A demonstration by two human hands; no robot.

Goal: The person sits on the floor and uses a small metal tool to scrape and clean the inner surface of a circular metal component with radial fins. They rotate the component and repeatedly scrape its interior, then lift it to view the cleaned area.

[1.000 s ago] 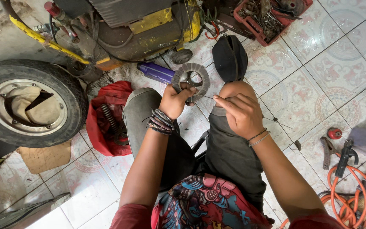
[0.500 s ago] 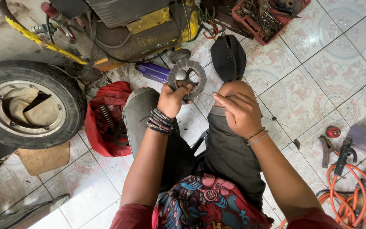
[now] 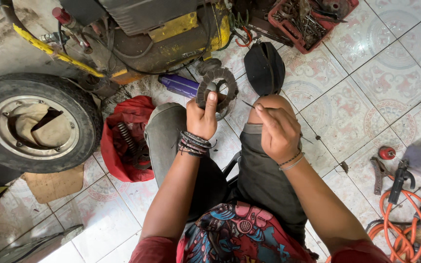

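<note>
Seated person seen from above, knees drawn up over a tiled floor. Nearest the camera, a printed shirt and two bare forearms extend forward. The right hand, resting over the right knee, has its fingers closed in a pinch on a thin metal pick, whose long axis runs up and to the left, its tip directed at the part held by the other hand. The left hand, with dark bracelets at the wrist, grips a ring-shaped toothed disc by its lower rim, thumb pressed flat on the face; the disc stands nearly upright, just beyond the knees and above the left hand. The disc thus lies up and to the left of the pick tip, near but apart from it; the left hand is the one in contact with it.

Beyond the knees: a black shoe, a purple can lying on its side, and a yellow-and-black machine. At left, a wheel with tyre and a red cloth bearing a coil spring. At far upper right, a red tray of tools; at right, pliers and an orange hose.
</note>
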